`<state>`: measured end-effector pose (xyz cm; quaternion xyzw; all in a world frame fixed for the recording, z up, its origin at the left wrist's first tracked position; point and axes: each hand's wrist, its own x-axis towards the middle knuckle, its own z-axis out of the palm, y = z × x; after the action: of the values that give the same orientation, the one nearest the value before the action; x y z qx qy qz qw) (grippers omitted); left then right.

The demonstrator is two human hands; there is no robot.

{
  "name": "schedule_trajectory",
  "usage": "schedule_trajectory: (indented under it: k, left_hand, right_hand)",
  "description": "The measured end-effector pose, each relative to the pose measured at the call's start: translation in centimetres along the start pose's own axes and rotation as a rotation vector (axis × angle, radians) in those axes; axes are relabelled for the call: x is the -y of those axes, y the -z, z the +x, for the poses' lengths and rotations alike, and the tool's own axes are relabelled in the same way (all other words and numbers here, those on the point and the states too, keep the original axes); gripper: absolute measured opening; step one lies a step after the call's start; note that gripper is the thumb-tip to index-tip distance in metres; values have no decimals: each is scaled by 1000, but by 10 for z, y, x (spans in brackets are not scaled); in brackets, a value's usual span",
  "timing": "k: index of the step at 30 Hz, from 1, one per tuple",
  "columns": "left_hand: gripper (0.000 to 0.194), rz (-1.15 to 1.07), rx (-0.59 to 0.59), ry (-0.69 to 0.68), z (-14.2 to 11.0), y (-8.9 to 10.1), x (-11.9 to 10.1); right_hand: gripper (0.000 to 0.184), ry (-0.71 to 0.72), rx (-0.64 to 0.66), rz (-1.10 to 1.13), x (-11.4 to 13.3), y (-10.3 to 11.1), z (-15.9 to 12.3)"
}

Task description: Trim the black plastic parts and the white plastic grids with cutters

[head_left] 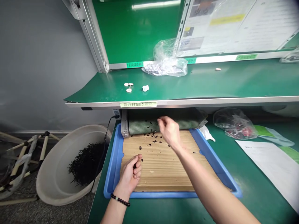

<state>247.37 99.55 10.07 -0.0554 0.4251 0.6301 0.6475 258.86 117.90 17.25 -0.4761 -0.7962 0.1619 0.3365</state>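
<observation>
My left hand (131,171) is curled over the near left part of a ribbed tan sheet, with small black parts partly visible in its fingers. My right hand (170,130) is closed in a pinch at the front of a green ribbed conveyor belt (137,127); whatever its fingers hold is too small or hidden to make out. Several small black parts (160,142) lie scattered on the tan corrugated sheet (163,171), mostly near the belt, and a few sit on the belt itself. The sheet lines a blue tray (233,186).
Above the tray runs a green shelf (198,84) bearing a clear plastic bag (165,65) and small white pieces (129,90). On the left stands a large white tub (51,174) of black scraps, with a black cable (107,127) above it. Paper (268,168) lies at right.
</observation>
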Motion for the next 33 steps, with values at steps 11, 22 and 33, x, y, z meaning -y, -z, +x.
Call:
schedule_trajectory:
  k: [11,22,33]
  left_hand:
    - [30,235,-94,-124,12,5,10]
    - [27,728,-131,-275,67,-22,20]
    - [4,792,-134,-436,98,-15,20]
  right_hand:
    - [31,121,181,-212,-31,-7,-5]
    - [26,293,443,-399,-24,-14,18]
    - [24,-169,497,-346,-152,45,-60]
